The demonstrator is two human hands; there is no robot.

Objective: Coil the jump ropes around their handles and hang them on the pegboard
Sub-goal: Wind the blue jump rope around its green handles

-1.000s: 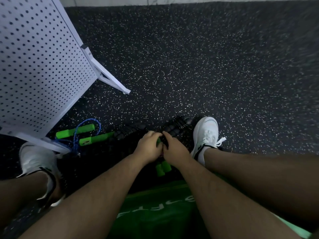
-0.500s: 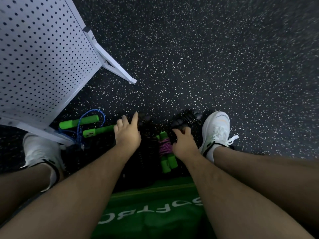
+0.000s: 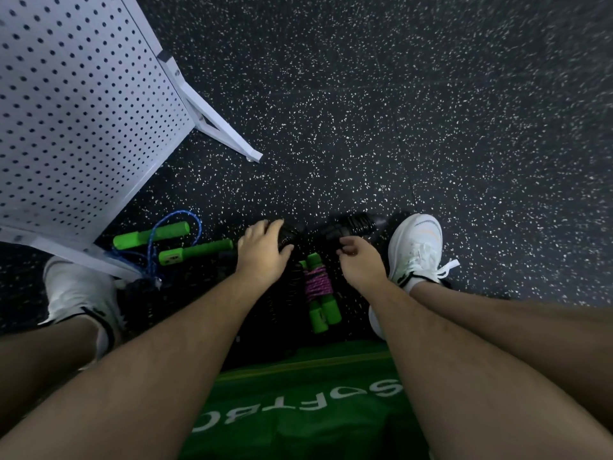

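Observation:
A pink rope coiled around its two green handles (image 3: 316, 288) lies on the floor between my hands, touched by neither. My left hand (image 3: 262, 255) curls over one black ribbed handle (image 3: 289, 234). My right hand (image 3: 360, 265) has its fingers curled at the near end of a second black ribbed handle (image 3: 353, 226); whether it holds that handle is unclear. A blue rope (image 3: 156, 240) with green handles (image 3: 195, 251) lies loose to the left. The white pegboard (image 3: 76, 104) stands at the upper left.
The pegboard's white foot (image 3: 225, 131) juts out over the speckled dark floor. My white shoes sit at the left (image 3: 78, 293) and right (image 3: 416, 250). A green shirt fills the bottom of the view.
One second ago both hands held the pink coiled rope. It now lies on the floor. My left hand has moved onto a black handle, and my right hand's fingers have curled by the other.

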